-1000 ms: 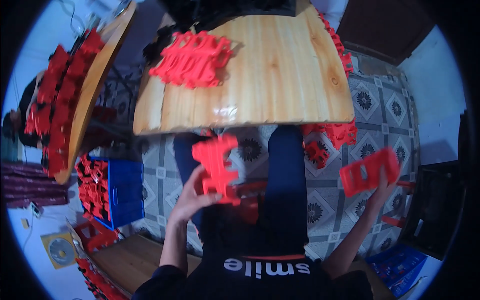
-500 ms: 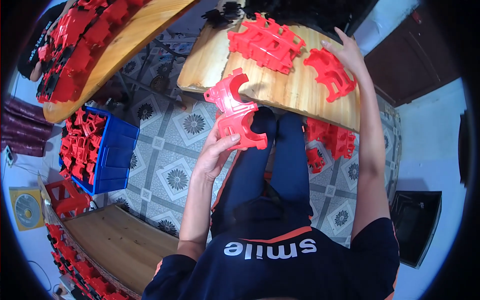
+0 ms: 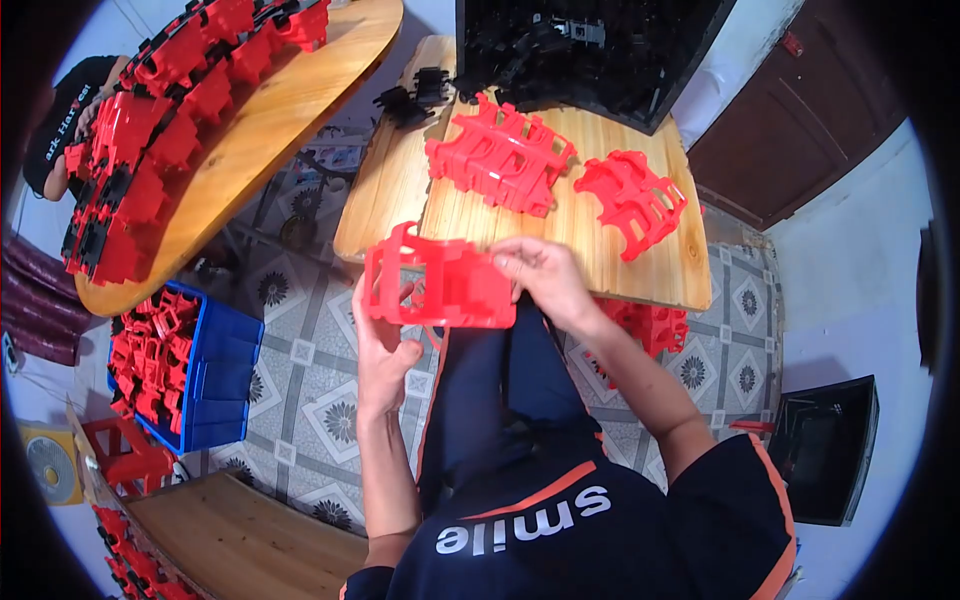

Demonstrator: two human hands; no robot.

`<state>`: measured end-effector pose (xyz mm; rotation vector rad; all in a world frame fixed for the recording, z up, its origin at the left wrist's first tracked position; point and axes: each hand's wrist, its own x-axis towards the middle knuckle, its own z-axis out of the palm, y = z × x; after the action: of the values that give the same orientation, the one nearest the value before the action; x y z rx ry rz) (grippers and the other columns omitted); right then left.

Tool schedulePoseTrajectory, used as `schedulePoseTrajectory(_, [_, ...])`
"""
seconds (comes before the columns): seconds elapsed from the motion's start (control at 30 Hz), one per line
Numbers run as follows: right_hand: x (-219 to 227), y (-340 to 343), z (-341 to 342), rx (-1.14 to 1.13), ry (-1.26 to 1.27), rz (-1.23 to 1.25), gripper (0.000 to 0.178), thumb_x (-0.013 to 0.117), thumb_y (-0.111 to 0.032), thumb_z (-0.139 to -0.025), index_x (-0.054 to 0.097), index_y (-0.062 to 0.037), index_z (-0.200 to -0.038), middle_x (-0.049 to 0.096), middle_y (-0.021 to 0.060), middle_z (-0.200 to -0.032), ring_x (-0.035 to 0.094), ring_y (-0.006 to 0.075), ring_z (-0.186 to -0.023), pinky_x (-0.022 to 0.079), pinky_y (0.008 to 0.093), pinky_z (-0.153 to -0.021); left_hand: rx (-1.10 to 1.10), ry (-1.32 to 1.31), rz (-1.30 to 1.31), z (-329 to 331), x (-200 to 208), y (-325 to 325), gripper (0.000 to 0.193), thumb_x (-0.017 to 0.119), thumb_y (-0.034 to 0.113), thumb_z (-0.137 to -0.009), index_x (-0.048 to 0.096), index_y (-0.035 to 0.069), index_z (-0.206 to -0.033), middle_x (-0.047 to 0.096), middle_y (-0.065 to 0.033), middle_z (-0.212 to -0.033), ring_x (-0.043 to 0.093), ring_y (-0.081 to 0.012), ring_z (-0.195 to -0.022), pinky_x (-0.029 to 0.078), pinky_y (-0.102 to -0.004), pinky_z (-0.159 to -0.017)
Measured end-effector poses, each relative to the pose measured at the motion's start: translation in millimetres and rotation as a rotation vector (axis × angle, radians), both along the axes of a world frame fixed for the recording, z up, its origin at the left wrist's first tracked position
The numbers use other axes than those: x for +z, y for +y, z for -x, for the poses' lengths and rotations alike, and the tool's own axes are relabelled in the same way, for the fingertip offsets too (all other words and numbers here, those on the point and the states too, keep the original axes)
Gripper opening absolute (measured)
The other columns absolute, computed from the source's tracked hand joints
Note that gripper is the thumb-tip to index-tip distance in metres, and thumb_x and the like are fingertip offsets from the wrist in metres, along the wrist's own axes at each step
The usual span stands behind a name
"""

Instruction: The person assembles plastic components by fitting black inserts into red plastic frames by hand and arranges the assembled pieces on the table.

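Red plastic frame [image 3: 482, 290], long axis left to right, is held beside the counter's [image 3: 660, 278] near edge, left hand [image 3: 382, 352] cradling its left end, right hand [image 3: 550, 282] pinching its far right corner.

Bright, bluish on wall [image 3: 835, 285]. Glints on red stack [image 3: 492, 165]. Black bin [image 3: 682, 68] too dark for detail. My right hand [image 3: 548, 285] reads clear. Fisheye bends left table [image 3: 300, 105], corners black.
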<state>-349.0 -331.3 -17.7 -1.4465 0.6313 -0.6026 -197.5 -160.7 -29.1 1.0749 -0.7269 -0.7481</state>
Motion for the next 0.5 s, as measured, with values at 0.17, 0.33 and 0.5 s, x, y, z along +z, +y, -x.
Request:
schedulePoseTrajectory(0.17, [12.8, -8.1, -2.1, 0.227, 0.022, -0.109, 0.024, 0.057, -0.011, -0.096, 0.061, 0.0011, -0.117, 0.065, 0.0065, -0.091, 0.063, 0.0118, -0.069, 0.054, 0.0242, -0.058, 0.056, 0.328, 0.192, 16.1, -2.2, -24.9, 0.101, 0.082, 0.036, -0.072, 0.022, 0.01, -0.149, 0.042, -0.0148, -0.14, 0.044, -0.0286, -0.13, 0.037, -0.045, -0.107])
schedulePoseTrajectory(0.33, [37.4, -202.8, -33.8, -0.382, 0.207, 0.991, 0.019, 0.057, -0.009, -0.093, 0.066, -0.0035, -0.109, 0.068, 0.0093, -0.084, 0.066, 0.018, -0.069, 0.051, 0.0306, -0.06, 0.062, 0.436, 0.063, 11.1, -27.5, -37.3, 0.094, 0.064, 0.069, -0.075, 0.033, 0.012, -0.143, 0.047, -0.0177, -0.137, 0.049, -0.0325, -0.127, 0.041, -0.0492, -0.105])
schedulePoseTrajectory(0.5, [1.6, -343.3, -67.6, -0.224, 0.659, 1.319, 0.032, 0.058, -0.002, -0.086, 0.065, -0.0084, -0.117, 0.062, 0.016, -0.11, 0.06, 0.0357, -0.102, 0.049, 0.0418, -0.088, 0.044, 0.604, 0.038, 19.3, -14.9, -54.1, 0.089, 0.049, 0.076, -0.08, 0.038, 0.011, -0.14, 0.052, -0.0172, -0.133, 0.052, -0.0315, -0.124, 0.044, -0.0492, -0.103])
